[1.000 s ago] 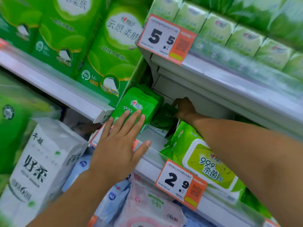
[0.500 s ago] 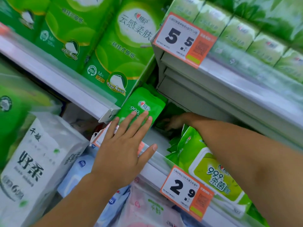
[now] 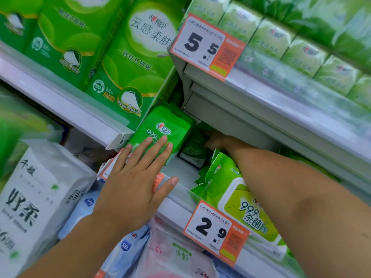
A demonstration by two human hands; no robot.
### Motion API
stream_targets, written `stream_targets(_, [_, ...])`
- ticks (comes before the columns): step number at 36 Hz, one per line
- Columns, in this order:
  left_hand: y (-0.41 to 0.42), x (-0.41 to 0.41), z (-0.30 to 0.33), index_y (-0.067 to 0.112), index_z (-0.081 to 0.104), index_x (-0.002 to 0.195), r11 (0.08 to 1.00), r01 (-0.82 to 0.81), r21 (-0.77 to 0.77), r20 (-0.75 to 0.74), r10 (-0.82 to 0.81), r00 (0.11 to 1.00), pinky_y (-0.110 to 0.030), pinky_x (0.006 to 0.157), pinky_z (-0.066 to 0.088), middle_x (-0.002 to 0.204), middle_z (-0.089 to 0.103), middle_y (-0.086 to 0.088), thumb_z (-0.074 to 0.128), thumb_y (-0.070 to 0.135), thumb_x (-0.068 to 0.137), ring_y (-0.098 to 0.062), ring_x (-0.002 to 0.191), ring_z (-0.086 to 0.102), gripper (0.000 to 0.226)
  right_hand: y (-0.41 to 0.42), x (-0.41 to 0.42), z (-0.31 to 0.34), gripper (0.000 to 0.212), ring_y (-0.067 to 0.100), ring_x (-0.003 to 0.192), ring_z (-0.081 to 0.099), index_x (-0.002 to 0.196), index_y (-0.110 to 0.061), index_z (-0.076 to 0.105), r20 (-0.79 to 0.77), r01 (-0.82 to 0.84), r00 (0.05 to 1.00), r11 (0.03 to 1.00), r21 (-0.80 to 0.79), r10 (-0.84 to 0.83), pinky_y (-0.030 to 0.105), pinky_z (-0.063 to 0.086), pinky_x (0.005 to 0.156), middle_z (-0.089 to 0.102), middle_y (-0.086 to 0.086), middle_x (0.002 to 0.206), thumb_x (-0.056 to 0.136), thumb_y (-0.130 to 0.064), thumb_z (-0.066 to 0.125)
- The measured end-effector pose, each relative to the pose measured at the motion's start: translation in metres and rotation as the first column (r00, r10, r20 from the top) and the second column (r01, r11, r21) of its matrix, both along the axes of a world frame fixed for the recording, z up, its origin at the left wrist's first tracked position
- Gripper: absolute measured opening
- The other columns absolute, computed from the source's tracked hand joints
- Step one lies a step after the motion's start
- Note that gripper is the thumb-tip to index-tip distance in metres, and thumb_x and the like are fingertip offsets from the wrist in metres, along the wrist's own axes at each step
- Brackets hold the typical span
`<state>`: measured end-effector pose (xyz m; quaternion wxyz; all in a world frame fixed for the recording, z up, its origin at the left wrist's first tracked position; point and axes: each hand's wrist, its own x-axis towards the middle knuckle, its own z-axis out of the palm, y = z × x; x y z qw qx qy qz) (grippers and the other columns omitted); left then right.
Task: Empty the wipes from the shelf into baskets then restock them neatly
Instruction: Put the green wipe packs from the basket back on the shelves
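Left hand [image 3: 130, 183] lies flat, fingers straight, steadying an upright green wipes pack [image 3: 166, 129] at the shelf [image 3: 180, 171] front. Right hand [image 3: 215, 140] reaches deep beside a darker pack [image 3: 193, 151]; its fingers are hidden, so its grip cannot be told. Best to keep the front pack braced while drawing the back one straight out, clear of the lidded packs [image 3: 236, 199] nearby.

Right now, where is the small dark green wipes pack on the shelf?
In the head view, the small dark green wipes pack stands deep on the middle shelf, between the bright green wipes pack under the left hand and the right hand touching it.
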<state>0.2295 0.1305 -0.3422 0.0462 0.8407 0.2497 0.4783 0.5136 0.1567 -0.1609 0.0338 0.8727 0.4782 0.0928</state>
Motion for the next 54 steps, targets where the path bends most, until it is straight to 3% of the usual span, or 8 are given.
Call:
stream_targets(19, [0.0,-0.004,0.001,0.03,0.015,0.157,1.0,0.014,-0.008,-0.036,-0.014,0.999,-0.044,0.122,0.006,0.164,0.006,0.013,0.018,0.063,0.098,-0.011,0.152,0.003,0.068,-0.006,-0.003,0.004,0.086,0.028,0.143,0.037,0.156,-0.024,0.028,0.072,-0.051,0.996,0.994,0.093,0.044,0.027,0.035,0.111,0.034,0.006,0.159,0.085,-0.03,0.077])
stream_targets(28, [-0.008,-0.026,0.02,0.029,0.018,0.157,0.999,0.011,0.031,-0.181,-0.005,0.983,-0.046,0.122,0.013,0.164,0.009,0.009,0.017,0.064,0.093,-0.016,0.152,0.008,0.073,-0.044,-0.056,0.022,0.073,0.025,0.143,0.038,0.154,-0.02,0.035,-0.014,0.02,1.0,0.994,-0.107,-0.021,0.043,0.031,0.118,0.037,0.004,0.158,0.095,-0.064,0.044])
stream_targets(34, [-0.045,-0.074,0.002,0.022,0.044,0.147,0.985,0.08,0.151,-0.427,-0.008,0.904,-0.049,0.113,0.034,0.154,0.04,0.001,0.033,0.057,0.091,-0.023,0.142,0.038,0.067,-0.118,-0.145,0.002,0.06,0.021,0.152,0.019,0.157,-0.018,0.027,-0.03,-0.24,0.97,0.971,0.009,0.24,0.029,0.013,0.121,0.019,0.004,0.165,0.106,-0.05,0.029])
stream_targets(40, [-0.081,-0.132,-0.075,0.025,0.053,0.136,0.97,0.199,0.141,-0.624,-0.069,0.778,-0.039,0.095,0.053,0.135,0.059,0.002,0.043,0.056,0.088,-0.02,0.122,0.058,0.058,-0.216,-0.224,-0.076,0.052,0.024,0.148,0.028,0.15,-0.018,0.042,0.285,-0.588,0.802,0.776,0.227,0.525,0.04,0.015,0.122,0.036,0.006,0.158,0.102,-0.039,0.046])
stream_targets(42, [-0.097,-0.15,-0.103,0.025,0.049,0.135,0.977,0.2,0.071,-0.691,-0.097,0.716,-0.035,0.088,0.056,0.13,0.061,0.002,0.046,0.055,0.087,-0.021,0.113,0.063,0.056,-0.241,-0.248,-0.138,0.043,0.025,0.132,0.048,0.137,-0.015,0.057,0.192,-0.637,0.761,0.66,0.399,0.619,0.035,0.032,0.112,0.056,0.007,0.141,0.098,-0.033,0.05])
stream_targets(44, [-0.116,-0.168,-0.132,0.022,0.035,0.146,0.986,0.146,-0.079,-0.823,-0.147,0.549,-0.036,0.096,0.051,0.143,0.05,-0.002,0.046,0.052,0.093,-0.024,0.124,0.055,0.062,-0.259,-0.265,-0.216,0.034,0.025,0.117,0.058,0.128,-0.016,0.063,-0.046,-0.528,0.782,0.699,0.483,0.622,0.035,0.044,0.099,0.065,0.005,0.127,0.097,-0.03,0.054])
stream_targets(49, [-0.139,-0.196,-0.211,0.016,0.018,0.155,0.919,-0.095,-0.382,-0.912,-0.358,0.2,-0.041,0.109,0.038,0.155,0.031,-0.008,0.055,0.052,0.093,-0.029,0.138,0.039,0.081,-0.303,-0.292,-0.388,0.062,0.027,0.131,0.05,0.143,-0.012,0.048,-0.709,-0.222,0.682,0.974,0.029,0.177,0.036,0.04,0.109,0.051,0.009,0.144,0.089,-0.027,0.074])
stream_targets(54, [-0.155,-0.201,-0.27,0.006,0.0,0.156,0.817,-0.269,-0.509,-0.853,-0.522,0.028,-0.028,0.117,0.013,0.164,0.001,-0.013,0.053,0.048,0.097,-0.025,0.151,0.011,0.09,-0.328,-0.298,-0.475,0.092,0.032,0.141,0.035,0.154,-0.01,0.025,-0.687,-0.226,0.726,0.934,-0.278,-0.029,0.042,0.041,0.11,0.026,0.012,0.159,0.083,-0.033,0.079])
